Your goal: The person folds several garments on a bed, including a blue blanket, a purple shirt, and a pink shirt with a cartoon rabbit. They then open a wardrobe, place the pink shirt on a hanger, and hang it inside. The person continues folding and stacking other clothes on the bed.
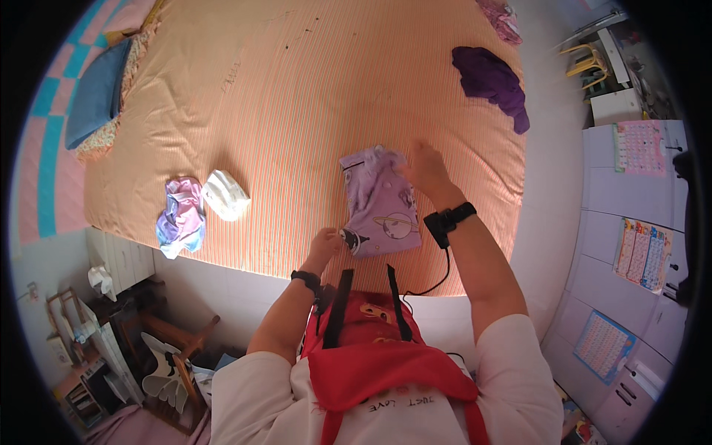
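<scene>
A purple garment (384, 206) printed with a ringed planet lies folded on the striped bedsheet (289, 139), near the bed's front edge. My left hand (324, 247) is at the garment's lower left corner, its fingertips at the cloth; whether they pinch it cannot be told. My right hand (427, 168) is at the upper right side, fingers bent beside the garment's edge, and it seems to hold nothing. Each wrist wears a black strap with a device, and a cable runs from the right one.
A white folded item (226, 194) and a pink and blue garment (182, 214) lie at the left. A dark purple garment (489, 80) and a pink patterned cloth (502, 21) are at the upper right. A blue pillow (100, 94) rests at the far left; lilac cabinets (623, 194) stand right.
</scene>
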A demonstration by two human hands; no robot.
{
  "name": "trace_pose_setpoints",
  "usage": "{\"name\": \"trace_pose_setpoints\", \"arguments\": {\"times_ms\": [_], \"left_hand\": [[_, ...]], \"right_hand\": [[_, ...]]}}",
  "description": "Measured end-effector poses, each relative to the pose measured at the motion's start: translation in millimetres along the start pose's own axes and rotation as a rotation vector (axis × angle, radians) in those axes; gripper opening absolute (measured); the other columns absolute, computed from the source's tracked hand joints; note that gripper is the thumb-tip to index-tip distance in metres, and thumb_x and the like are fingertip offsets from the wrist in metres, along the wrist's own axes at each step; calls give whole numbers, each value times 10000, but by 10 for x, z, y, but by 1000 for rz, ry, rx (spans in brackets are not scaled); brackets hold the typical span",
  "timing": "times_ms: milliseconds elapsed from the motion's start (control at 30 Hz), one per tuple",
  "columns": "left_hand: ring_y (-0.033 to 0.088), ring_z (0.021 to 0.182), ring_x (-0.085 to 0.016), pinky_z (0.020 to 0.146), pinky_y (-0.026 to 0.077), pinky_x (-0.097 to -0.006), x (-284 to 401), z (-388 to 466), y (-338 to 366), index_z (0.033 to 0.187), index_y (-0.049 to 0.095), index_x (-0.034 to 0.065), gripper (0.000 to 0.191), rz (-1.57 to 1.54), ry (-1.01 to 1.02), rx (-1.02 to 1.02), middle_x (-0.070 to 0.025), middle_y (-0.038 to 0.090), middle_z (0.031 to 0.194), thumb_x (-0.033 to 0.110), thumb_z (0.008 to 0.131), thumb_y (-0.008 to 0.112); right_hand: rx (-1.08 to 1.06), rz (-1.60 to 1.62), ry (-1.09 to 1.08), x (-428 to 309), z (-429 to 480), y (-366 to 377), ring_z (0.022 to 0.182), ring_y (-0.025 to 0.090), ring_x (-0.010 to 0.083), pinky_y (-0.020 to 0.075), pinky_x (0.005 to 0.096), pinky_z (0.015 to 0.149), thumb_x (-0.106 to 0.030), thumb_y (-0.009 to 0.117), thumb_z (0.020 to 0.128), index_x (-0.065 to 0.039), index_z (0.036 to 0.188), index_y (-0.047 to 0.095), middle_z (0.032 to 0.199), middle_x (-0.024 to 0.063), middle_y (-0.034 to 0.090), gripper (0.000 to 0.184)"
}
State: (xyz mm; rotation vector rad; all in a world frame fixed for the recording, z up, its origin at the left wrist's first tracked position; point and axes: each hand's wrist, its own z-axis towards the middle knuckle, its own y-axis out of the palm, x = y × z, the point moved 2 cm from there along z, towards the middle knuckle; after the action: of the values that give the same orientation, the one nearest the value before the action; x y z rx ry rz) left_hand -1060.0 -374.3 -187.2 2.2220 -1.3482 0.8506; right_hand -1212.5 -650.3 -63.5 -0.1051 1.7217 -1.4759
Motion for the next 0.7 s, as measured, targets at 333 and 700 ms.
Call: {"name": "trace_pose_setpoints", "arguments": {"times_ms": [333,700], "left_hand": [[501,997,-317,859,401,-413,175,-239,299,941,560,39,225,955,856,-48,-135,543,1002,108,727,554],[529,939,-326,765,427,-449,173,-81,795,943,553,42,227,1540,833,-200,-164,539,963,162,756,507]], "right_hand": [[-16,329,1139,664,-1683,921,760,573,221,457,349,574,-304,682,698,60,840,560,844,123,576,409],[-541,913,992,460,-1785,954,838,568,156,457,272,665,-159,636,736,12,1090,545,970,57,595,403]]}}
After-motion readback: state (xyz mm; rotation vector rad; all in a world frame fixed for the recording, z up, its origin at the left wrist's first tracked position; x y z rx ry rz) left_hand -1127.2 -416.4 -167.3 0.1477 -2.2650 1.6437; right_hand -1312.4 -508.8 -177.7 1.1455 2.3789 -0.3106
